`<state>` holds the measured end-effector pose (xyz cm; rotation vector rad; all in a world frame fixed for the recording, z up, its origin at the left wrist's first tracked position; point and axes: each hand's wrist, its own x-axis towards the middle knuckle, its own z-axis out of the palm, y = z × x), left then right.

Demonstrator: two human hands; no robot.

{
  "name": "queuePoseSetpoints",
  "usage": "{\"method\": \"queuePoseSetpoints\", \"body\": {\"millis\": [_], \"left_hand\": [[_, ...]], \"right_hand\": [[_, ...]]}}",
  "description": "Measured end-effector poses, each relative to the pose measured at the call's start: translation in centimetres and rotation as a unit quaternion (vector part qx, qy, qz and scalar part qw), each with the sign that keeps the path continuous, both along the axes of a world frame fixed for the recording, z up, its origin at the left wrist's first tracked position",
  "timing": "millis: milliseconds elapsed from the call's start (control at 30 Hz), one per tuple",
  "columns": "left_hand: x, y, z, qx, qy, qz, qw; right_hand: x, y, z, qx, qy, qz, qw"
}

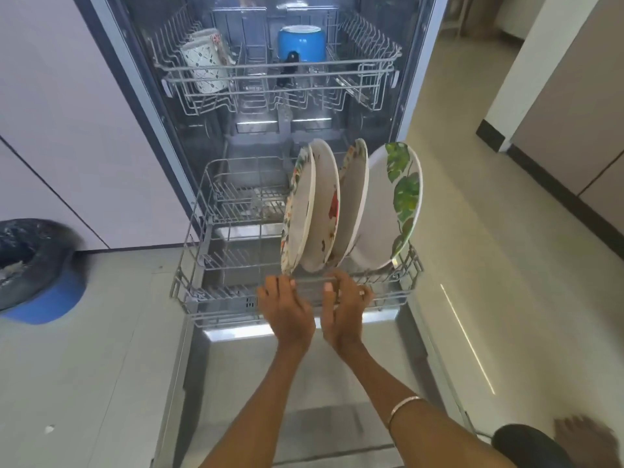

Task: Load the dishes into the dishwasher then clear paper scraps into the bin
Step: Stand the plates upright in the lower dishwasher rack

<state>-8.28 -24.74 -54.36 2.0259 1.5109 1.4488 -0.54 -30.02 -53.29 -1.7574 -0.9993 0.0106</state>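
Note:
The dishwasher stands open with its lower rack (192, 265) pulled out over the lowered door (304, 383). Several patterned plates (388, 211) stand on edge in the rack's right half. My left hand (287, 305) and my right hand (344, 305) both grip the rack's front rail, side by side, just below the plates. The upper rack (378, 62) holds two patterned cups (202, 62) on the left and a blue pot (301, 42) in the middle. A small white scrap (49, 428) lies on the floor at the lower left.
A bin (33, 261) with a dark liner and blue body stands on the floor at the left, near white cabinets (84, 130). My foot (587, 440) shows at the bottom right. Tiled floor runs along the right side to another cabinet (574, 130).

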Motion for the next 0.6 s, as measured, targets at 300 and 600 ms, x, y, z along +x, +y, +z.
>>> {"method": "queuePoseSetpoints", "body": {"millis": [300, 600], "left_hand": [[1.1, 4.9, 0.7, -0.017, 0.001, -0.045, 0.999], [2.4, 8.8, 1.8, -0.027, 0.002, -0.096, 0.995]], "right_hand": [[2.6, 5.3, -0.2, -0.031, -0.005, 0.011, 0.999], [4.1, 7.6, 3.4, -0.064, 0.069, 0.045, 0.995]]}}
